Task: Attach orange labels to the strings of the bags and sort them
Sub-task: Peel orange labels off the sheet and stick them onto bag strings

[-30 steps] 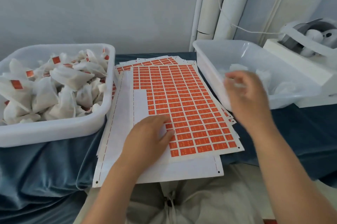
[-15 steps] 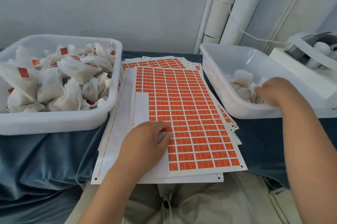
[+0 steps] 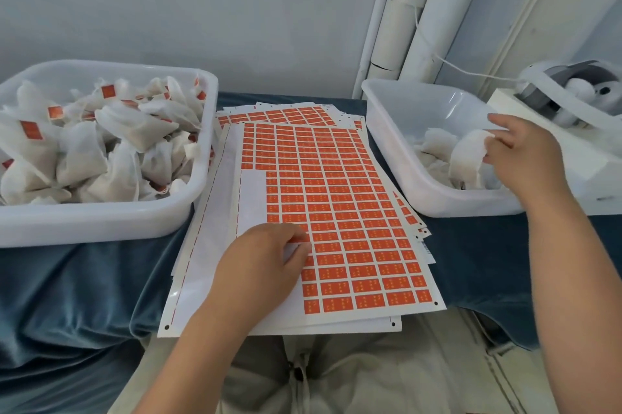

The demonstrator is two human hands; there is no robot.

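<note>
The top sheet of orange labels point(image 3: 340, 208) lies at the centre of the bench, running from 12 towards 6 o'clock, with a bare strip of white backing along its 9 o'clock side where labels are gone. At the lower end of that strip the left hand point(image 3: 262, 262) rests palm down on the sheet. Its fingers are curled, and thumb and forefinger pinch the edge of one label point(image 3: 298, 240).

More sheets point(image 3: 279, 114) are stacked under the top one and fan out towards 12 and 3 o'clock.

At 2 o'clock the right hand point(image 3: 525, 157) reaches over the rim into the right tub point(image 3: 397, 131). It grips a white bag point(image 3: 468, 157) at its upper edge, with the forefinger stretched out towards 12 o'clock. A few other unlabelled bags point(image 3: 434, 144) lie low in this tub, on its bottom.

At 10 o'clock the left tub point(image 3: 101, 221) is heaped with white bags point(image 3: 134, 131) that carry orange labels. Its near corner touches the stack of sheets.

Both tubs and the sheets sit on a dark blue cloth point(image 3: 67, 296) that covers the bench and hangs in folds towards 6 o'clock.

Beyond the right tub, at 2 o'clock, stands a white and grey machine point(image 3: 572, 94). White pipes point(image 3: 437, 9) rise against the wall at 1 o'clock.
</note>
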